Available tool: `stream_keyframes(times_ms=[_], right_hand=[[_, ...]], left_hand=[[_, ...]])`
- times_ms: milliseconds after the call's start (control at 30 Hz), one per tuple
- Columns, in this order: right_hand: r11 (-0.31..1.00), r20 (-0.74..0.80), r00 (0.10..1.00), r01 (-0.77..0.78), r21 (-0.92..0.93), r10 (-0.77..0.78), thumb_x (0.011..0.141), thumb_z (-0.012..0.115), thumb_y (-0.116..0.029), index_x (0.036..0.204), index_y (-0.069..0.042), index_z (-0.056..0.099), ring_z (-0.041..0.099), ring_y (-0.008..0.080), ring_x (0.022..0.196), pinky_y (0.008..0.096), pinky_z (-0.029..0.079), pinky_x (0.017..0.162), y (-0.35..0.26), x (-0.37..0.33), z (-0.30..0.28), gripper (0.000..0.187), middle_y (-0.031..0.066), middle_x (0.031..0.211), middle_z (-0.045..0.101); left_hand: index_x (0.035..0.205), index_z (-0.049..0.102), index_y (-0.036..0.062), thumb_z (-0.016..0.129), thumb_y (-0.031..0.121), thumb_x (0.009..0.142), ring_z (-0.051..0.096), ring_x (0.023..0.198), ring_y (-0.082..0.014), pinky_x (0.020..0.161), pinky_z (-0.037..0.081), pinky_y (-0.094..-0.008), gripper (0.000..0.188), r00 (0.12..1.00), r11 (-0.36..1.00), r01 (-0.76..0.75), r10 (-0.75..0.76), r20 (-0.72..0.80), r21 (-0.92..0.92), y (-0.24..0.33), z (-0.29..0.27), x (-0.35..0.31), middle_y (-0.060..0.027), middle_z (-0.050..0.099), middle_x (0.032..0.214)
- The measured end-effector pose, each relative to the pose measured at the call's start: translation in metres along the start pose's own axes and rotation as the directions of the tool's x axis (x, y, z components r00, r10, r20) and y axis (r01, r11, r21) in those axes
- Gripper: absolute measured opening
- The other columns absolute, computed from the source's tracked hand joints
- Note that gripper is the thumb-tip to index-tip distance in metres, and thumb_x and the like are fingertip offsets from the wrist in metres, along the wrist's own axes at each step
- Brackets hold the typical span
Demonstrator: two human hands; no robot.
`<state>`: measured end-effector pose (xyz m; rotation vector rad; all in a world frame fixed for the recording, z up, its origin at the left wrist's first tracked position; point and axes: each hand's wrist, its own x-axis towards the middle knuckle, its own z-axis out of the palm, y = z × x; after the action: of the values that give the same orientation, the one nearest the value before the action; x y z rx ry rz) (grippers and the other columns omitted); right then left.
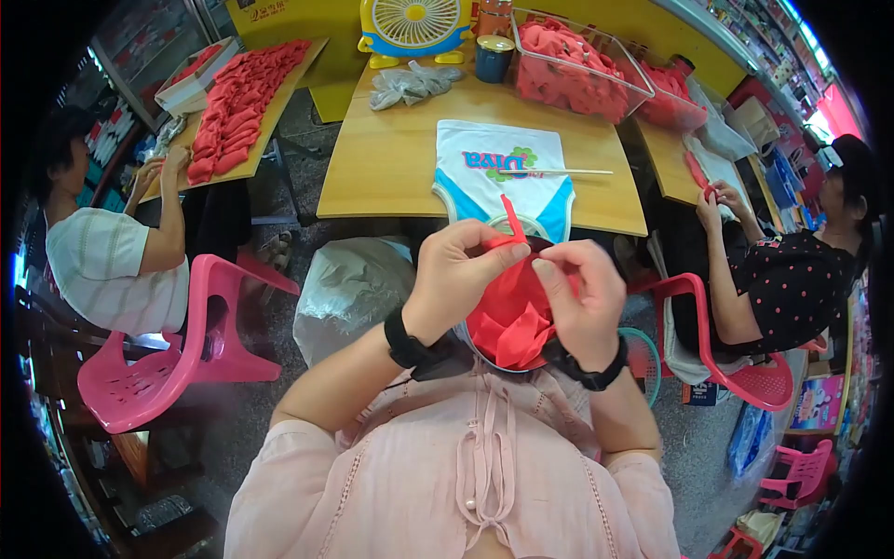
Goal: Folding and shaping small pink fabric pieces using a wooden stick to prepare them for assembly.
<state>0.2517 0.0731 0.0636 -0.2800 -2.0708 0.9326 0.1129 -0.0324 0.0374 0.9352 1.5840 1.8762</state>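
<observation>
Above my lap, my left hand (458,278) is closed, its thumb and fingers pinching a small strip of red cloth (510,222) whose narrow end points up. Close by on the right, my right hand (589,296) is curled in a pinch at the lower edge of the same cloth; its fingertips partly hide what they grip. Below both hands, a round metal bowl (482,354) on my lap holds loose red cloth pieces (518,328). Beyond my hands, a white and light-blue child's garment (494,140) lies on the table with a thin wooden stick (582,171) across it.
The wooden table (372,168) carries a yellow and blue fan (414,23), crumpled plastic (414,84), a dark cup (494,61) and a clear bin (605,93) of red cloth. People sit at both sides on pink chairs (191,345). A white sack (349,289) stands beside my left forearm.
</observation>
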Motion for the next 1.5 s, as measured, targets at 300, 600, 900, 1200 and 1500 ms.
stream_keyframes(times_ms=[300,600,900,1200,1500], right_hand=[[0.904,-0.083,0.933,-0.312,0.292,0.349,0.082,0.077,-0.010,0.099,-0.001,0.061,0.060,0.0078,0.078,0.0224,0.049,0.069,0.015,-0.023,0.031,0.025,0.0014,0.087,0.065],[0.977,-0.121,0.972,-0.193,0.091,0.203,0.085,0.071,-0.008,0.093,-0.001,0.066,0.063,0.0169,0.074,0.0260,0.049,0.066,0.011,-0.017,0.028,0.011,0.0084,0.084,0.067],[0.991,-0.128,0.991,-0.042,-0.128,0.025,0.081,0.073,-0.006,0.097,-0.002,0.068,0.065,0.0244,0.082,0.0308,0.052,0.074,0.003,-0.017,0.034,0.016,0.0105,0.090,0.067],[0.998,-0.153,0.986,-0.064,-0.003,0.063,0.086,0.068,-0.004,0.091,0.000,0.066,0.064,0.0210,0.080,0.0287,0.050,0.071,0.007,-0.022,0.037,0.007,0.0106,0.088,0.066],[0.966,-0.021,0.975,-0.214,0.148,0.219,0.093,0.063,-0.008,0.093,0.001,0.063,0.056,0.0096,0.076,0.0233,0.045,0.068,0.016,-0.025,0.038,0.009,0.0037,0.083,0.063]], left_hand=[[0.090,0.070,0.0032,0.067,0.013,0.089,0.054,0.061,-0.0040,0.054,0.037,-0.0184,0.010,0.907,0.646,0.414,-0.353,0.229,-0.642,0.009,0.007,-0.014,0.0011,0.066,0.080],[0.092,0.069,0.0025,0.065,0.013,0.091,0.043,0.059,-0.0037,0.053,0.031,-0.0201,0.011,0.910,0.639,0.414,-0.311,0.275,-0.649,-0.009,-0.002,-0.016,0.0030,0.058,0.075],[0.110,0.065,-0.0042,0.056,0.003,0.092,0.058,0.072,-0.0092,0.061,0.046,-0.0230,0.021,0.996,0.948,0.086,-0.074,0.050,-0.308,-0.017,0.008,-0.033,-0.0067,0.062,0.104],[0.102,0.066,-0.0027,0.062,0.007,0.093,0.057,0.075,-0.0060,0.062,0.046,-0.0203,0.014,0.998,0.966,0.051,-0.040,0.050,-0.252,-0.023,0.003,-0.032,-0.0040,0.059,0.102],[0.084,0.052,0.0059,0.064,0.006,0.090,0.050,0.077,-0.0029,0.068,0.040,-0.0188,0.014,0.994,0.909,0.075,-0.033,0.109,-0.411,-0.012,0.001,-0.025,0.0014,0.055,0.092]])
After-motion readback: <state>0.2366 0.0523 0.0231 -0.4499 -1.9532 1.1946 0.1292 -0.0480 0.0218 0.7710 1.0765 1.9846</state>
